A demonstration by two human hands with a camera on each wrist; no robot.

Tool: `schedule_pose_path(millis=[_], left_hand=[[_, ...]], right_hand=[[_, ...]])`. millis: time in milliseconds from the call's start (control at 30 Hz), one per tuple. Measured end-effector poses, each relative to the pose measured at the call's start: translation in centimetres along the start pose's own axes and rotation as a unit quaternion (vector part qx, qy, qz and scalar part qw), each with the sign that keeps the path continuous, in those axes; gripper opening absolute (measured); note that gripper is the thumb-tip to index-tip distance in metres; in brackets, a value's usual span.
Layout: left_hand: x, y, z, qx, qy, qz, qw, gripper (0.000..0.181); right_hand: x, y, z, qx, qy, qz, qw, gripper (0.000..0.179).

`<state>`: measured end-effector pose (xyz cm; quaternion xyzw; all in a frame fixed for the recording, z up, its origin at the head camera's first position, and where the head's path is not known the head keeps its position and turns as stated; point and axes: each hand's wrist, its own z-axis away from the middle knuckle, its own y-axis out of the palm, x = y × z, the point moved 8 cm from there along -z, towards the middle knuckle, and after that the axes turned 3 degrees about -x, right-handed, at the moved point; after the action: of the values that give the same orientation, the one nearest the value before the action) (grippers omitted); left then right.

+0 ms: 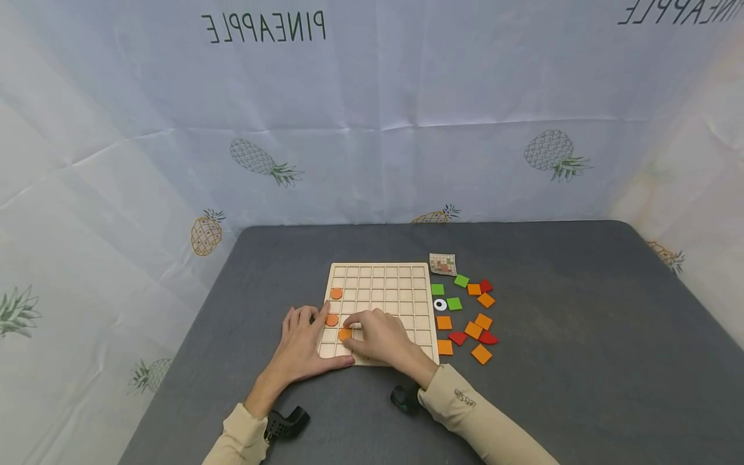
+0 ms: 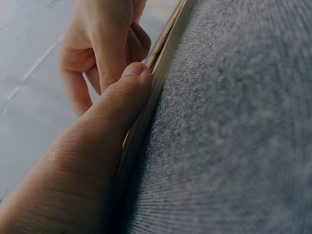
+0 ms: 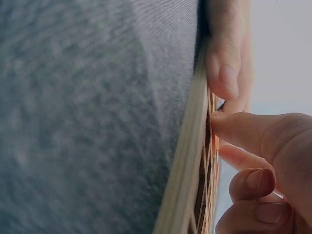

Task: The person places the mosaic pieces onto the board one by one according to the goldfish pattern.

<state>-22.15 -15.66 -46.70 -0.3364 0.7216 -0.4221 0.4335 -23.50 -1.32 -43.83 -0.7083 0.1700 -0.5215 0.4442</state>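
While the left grip, spread, rests against the board, the right grip pinches an orange piece, apparently seating it directly below; releasing it calls for care.

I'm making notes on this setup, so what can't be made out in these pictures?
- Head: print on the small card, too small to read.
- Head: board squares beneath the right grip, covered by it.
- Left wrist: the board's top grid, hidden by the nearly edge-on angle.
- Right wrist: the rest of the left grip, cut off by the top edge.
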Motion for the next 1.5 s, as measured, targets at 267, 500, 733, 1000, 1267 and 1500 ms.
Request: schedule_pose_path(millis=[267, 500, 733, 1000, 1267, 1500], left_hand=[[0.1, 0.1, 0.0, 0.004, -0.006, -0.002, 1.0, 0.123], [0.2, 0.3, 0.0, 0.008, -0.007, -0.008, 0.9999, 0.124], [0.1, 0.4, -0.1, 0.014, -0.011, -0.006, 0.9998, 0.124], [0.1, 0.3, -0.2, 0.006, -0.004, -0.003, 1.0, 0.125], [0.0, 0.2, -0.2, 0.006, -0.005, -0.003, 1.0, 0.123], [-0.1, 0.1, -0.2, 0.005, -0.004, -0.005, 1.0, 0.124]], right_hand=[[-0.1, -1.0, 0.4, -0.008, -0.005, -0.017, 0.9998, 0.031], [-0.8, -2.8, 1.4, -0.029, -0.005, -0.021, 0.9994, 0.031], [-3.5, -5.7, 3.7, -0.057, 0.013, -0.013, 0.9982, 0.033], [-7.0, -8.9, 6.9, -0.078, 0.038, 0.001, 0.9962, 0.034], [-9.7, -11.5, 9.5, -0.085, 0.079, 0.005, 0.9932, 0.036], [-12.1, -12.7, 11.6, -0.079, 0.119, 0.012, 0.9897, 0.035]])
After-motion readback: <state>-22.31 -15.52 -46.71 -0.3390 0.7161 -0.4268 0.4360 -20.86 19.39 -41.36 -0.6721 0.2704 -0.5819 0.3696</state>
